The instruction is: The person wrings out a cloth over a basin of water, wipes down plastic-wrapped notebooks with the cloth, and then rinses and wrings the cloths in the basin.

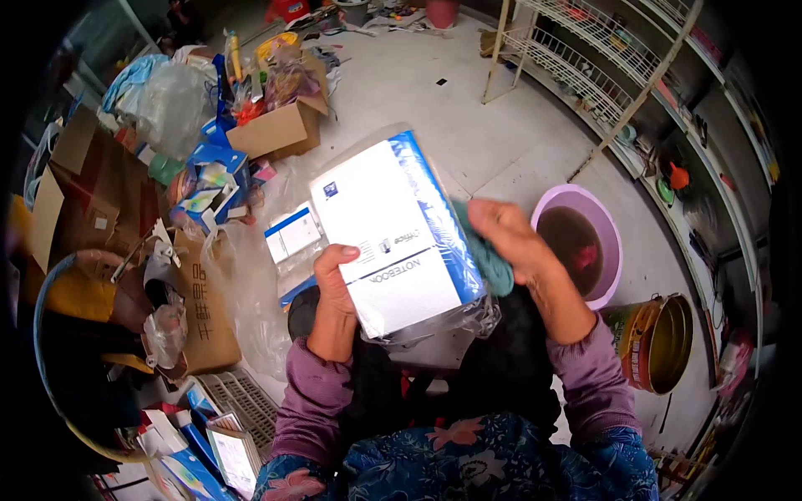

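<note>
A plastic-wrapped pack of notebooks [376, 196], white with a blue band and printed "Office" and "NOTEBOOK", is tilted above my lap. My left hand [336, 280] grips its left edge, the thumb lying over the white cover and the fingers behind it. At the opposite edge, my right hand [511, 238] is closed on a teal cloth [494, 265], which hangs against the pack's blue side. Part of the cloth is hidden behind the pack. A smaller white and blue pack [292, 236] lies on clear plastic to the left.
Right of my knees stand a pink basin [616, 242] of murky water and a metal bucket [668, 346]. Wire shelves [576, 75] line the right side. Cardboard boxes [271, 131], plastic bags [171, 108] and a grey plastic basket [238, 401] crowd the left.
</note>
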The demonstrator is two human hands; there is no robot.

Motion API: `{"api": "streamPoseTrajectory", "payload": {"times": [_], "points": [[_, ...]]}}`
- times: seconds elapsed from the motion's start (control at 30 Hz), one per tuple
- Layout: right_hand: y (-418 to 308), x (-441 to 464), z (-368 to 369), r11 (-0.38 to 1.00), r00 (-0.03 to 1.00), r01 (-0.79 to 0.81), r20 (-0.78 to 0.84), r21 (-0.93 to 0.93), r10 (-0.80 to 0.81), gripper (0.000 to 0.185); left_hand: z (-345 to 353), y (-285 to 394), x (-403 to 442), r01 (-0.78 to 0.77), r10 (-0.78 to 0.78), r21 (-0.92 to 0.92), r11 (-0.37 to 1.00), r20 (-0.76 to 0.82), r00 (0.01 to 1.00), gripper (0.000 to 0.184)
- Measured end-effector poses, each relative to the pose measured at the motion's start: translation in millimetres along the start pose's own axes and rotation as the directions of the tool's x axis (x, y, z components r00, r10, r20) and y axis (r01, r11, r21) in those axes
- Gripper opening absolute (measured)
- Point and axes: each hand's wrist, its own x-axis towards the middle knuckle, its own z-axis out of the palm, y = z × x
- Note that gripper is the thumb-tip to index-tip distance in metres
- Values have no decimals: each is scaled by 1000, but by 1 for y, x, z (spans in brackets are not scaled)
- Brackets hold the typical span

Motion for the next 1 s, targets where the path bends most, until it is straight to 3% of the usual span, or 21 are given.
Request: {"api": "streamPoseTrajectory", "payload": {"times": [0.1,0.33,0.4,0.47,0.53,0.57,0.73,0.77,0.87,0.93,1.0], "points": [[20,-11,14,998,987,66,144,12,-67,43,9,0,-5,73,-74,-42,996,-10,997,66],[42,-43,24,970,991,114,50,215,-127,49,4,-2,-25,152,-156,243,958,-2,988,59],[45,-53,23,971,989,137,32,197,-146,50,2,-11,-41,97,-94,77,992,-41,995,65],[50,-59,19,970,971,230,92,-81,-223,52,4,-13,-56,89,-89,100,991,-2,996,70],[44,-67,24,971,969,231,105,-61,-224,52,12,-14,-71,47,-47,244,969,-7,999,73],[44,-68,24,956,958,276,113,-99,-265,52,28,-15,-78,21,14,356,934,-95,995,70],[39,-73,24,919,943,315,185,-236,-276,57,57,-11,-97,6,52,469,883,-110,993,59],[39,-74,19,869,930,367,158,-333,-333,56,58,-11,-100,-25,88,498,867,-103,991,58],[32,-79,0,988,978,154,-146,29,-149,40,58,-9,-115,-79,179,575,814,-119,977,54],[21,-82,-6,926,905,354,-298,130,-304,31,53,-7,-124,-92,250,814,574,-66,966,51],[2,-93,-8,895,840,429,-418,120,-347,25,56,-11,-129,-90,226,826,556,-46,973,49]]}}
